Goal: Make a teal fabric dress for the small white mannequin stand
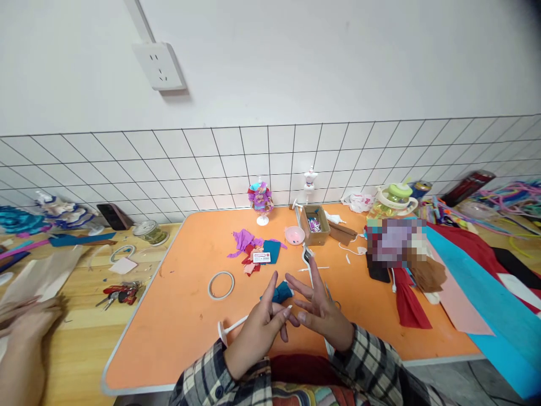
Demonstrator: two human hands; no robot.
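Both my hands are raised close together over the orange table mat, fingertips nearly meeting. My left hand (267,326) has its index finger stretched up, while the thumb presses towards the other bent fingers. A tiny white bit shows at the thumb tip; whether it is a scrap or a nail I cannot make out. My right hand (323,316) has its fingers spread, with nothing visible in them. Just beyond them lies a piece of dark blue cloth (282,292). A white stand (228,329) lies on its side by my left wrist, partly hidden. Scissors (337,304) show partly behind my right hand.
A tape roll (221,285), cloth scraps (243,241), a pink bowl (295,235) and a cardboard box (315,225) lie ahead. A dressed mini mannequin (261,198) and a bare one (310,179) stand behind. Coloured cloth (412,304) covers the right. Another person's hands (36,316) are at left.
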